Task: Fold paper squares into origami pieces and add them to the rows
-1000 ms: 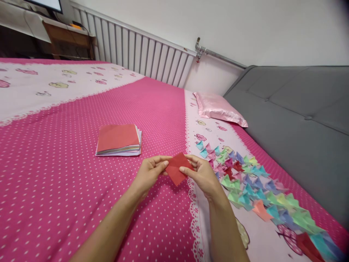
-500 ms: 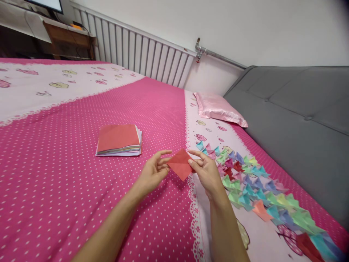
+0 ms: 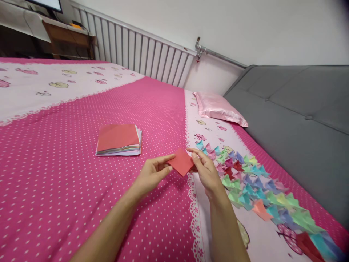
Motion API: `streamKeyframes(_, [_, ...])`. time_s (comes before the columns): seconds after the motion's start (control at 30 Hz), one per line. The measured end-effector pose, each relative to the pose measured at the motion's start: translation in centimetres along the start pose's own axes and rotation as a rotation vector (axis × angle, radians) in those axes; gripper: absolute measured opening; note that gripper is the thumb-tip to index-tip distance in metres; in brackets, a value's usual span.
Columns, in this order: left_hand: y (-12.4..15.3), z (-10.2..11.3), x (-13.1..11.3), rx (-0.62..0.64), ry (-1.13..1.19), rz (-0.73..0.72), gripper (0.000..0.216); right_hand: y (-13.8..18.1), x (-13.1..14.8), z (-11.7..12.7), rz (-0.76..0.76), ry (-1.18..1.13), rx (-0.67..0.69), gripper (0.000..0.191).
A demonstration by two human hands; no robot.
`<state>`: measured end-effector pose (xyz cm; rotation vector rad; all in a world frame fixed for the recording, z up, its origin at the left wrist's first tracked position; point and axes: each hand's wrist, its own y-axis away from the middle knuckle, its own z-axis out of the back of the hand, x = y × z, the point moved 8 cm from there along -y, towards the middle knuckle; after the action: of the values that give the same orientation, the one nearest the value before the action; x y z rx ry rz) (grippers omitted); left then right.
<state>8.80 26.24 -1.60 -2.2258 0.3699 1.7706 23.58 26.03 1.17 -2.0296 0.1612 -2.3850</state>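
A small red folded paper square [image 3: 181, 162], turned like a diamond, is held above the bed between both hands. My left hand [image 3: 154, 173] pinches its left corner, the thumb below and the index finger along the upper side. On the opposite corner, my right hand [image 3: 205, 169] grips with the thumb on top and fingers partly hidden behind. Left of the hands lies a stack of coloured paper sheets [image 3: 118, 138] with a red sheet uppermost. Rows of small folded paper boats [image 3: 253, 187] in several colours spread out to the right of my right hand.
The bed's pink dotted cover [image 3: 68, 182] stretches under everything. A pink satin pillow [image 3: 219, 109] lies against the grey padded headboard [image 3: 297, 102]. Beyond the bed are a white radiator [image 3: 136, 47] and a wooden desk [image 3: 68, 40] carrying a monitor [image 3: 47, 4].
My left fingers have closed onto the paper's left corner, where they were spread before. The red paper has tilted and looks slightly smaller. The stack and boats stay put.
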Motion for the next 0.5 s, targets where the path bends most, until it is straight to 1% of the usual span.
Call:
streamKeyframes(0.1, [0.2,0.4,-0.3,-0.054,0.029,0.017,0.046,0.1,0.4,-0.5,0.014,0.021,0.043,0.040])
streamKeyframes(0.23, [0.3,1.1,-0.8,-0.141,0.032,-0.004,0.040,0.5,1.6,-0.8,0.111,0.095,0.113,0.039])
streamKeyframes(0.3, [0.3,1.4,-1.0,-0.163,0.037,-0.024,0.036,0.8,1.9,-1.0,0.137,0.117,0.154,0.044])
streamKeyframes(0.37, [0.3,1.4,-1.2,-0.163,0.040,-0.043,0.034,0.9,2.0,-1.2,0.137,0.116,0.196,0.053])
streamKeyframes(0.4, [0.3,1.4,-1.3,-0.161,0.040,-0.051,0.034,1.0,2.0,-1.2,0.139,0.118,0.203,0.055])
streamKeyframes(0.43, [0.3,1.3,-1.4,-0.160,0.040,-0.059,0.033,1.0,2.0,-1.3,0.145,0.124,0.203,0.052])
streamKeyframes(0.5, [0.3,1.2,-1.5,-0.163,0.030,-0.074,0.030,0.8,2.1,-1.2,0.174,0.153,0.179,0.040])
